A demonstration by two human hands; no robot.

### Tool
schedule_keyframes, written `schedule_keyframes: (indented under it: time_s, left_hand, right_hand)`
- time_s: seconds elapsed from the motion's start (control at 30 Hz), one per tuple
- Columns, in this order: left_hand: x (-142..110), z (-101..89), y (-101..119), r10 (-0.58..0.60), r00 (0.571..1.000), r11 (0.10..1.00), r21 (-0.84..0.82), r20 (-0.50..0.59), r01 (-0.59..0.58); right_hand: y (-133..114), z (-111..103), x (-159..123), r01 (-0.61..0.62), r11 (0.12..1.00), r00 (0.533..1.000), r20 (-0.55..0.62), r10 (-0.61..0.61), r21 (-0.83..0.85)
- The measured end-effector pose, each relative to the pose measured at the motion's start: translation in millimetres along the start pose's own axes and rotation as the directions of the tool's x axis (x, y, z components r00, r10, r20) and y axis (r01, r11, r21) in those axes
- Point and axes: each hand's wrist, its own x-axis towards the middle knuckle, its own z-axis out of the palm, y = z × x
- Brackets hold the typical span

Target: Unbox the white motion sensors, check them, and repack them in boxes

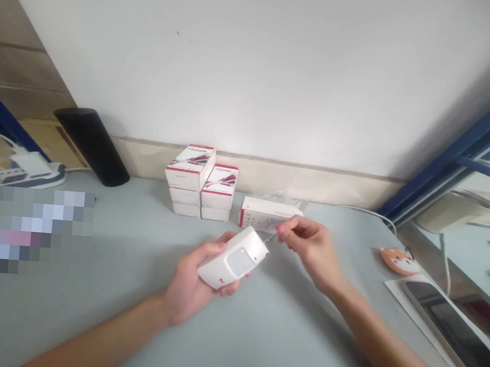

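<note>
Head cam shot: the right hand's (310, 251) fingertips (284, 229) pinch a thin metal pin (269, 237) tightly for precision, its tip right by the corner of a white plastic motion sensor (234, 261). The left hand (188, 289) curls around that sensor, steadying it, just in front of a stack of white boxes (200, 183), with a loose white box (266, 214) just right of the stack.

Bright, soft light; warped edges

Your grey desk (137, 254) carries stacked white red-trimmed boxes (200, 183), a single box (266, 214), a black cylinder (93, 146), an orange fox-faced mouse (400, 261) and a tablet (449, 329).
</note>
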Motion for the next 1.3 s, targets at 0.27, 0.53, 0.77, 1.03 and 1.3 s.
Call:
schedule_keyframes:
  time_s: [0.27, 0.53, 0.77, 1.03, 1.3]
  left_hand:
    - [6, 0.4, -8, 0.028, 0.997, 0.999, 0.020, 0.073, -0.029]
    - [16, -8.8, 3, -0.058, 0.991, 0.998, -0.020, 0.122, 0.061]
    - [17, -7.3, 5, -0.043, 0.993, 0.998, -0.031, 0.105, 0.047]
    - [8, 0.2, -1, 0.083, 0.996, 0.996, -0.012, 0.018, -0.083]
    - [-8, 2.9, 6, 0.177, 0.984, 0.979, 0.099, 0.015, -0.178]
  right_hand:
    - [-5, -7, -8, 0.283, 0.883, 0.958, 0.157, -0.240, -0.374]
    - [-50, -26, 52, 0.165, 0.561, 0.943, -0.036, -0.331, -0.811]
    - [-49, -1, 145, 0.123, 0.136, 0.991, 0.130, 0.043, -0.983]
    - [-57, -14, 74, 0.065, 0.015, 0.958, 0.058, -0.281, -0.998]
    - [-5, -44, 0, 0.188, 0.057, 0.755, 0.107, -0.647, -0.980]
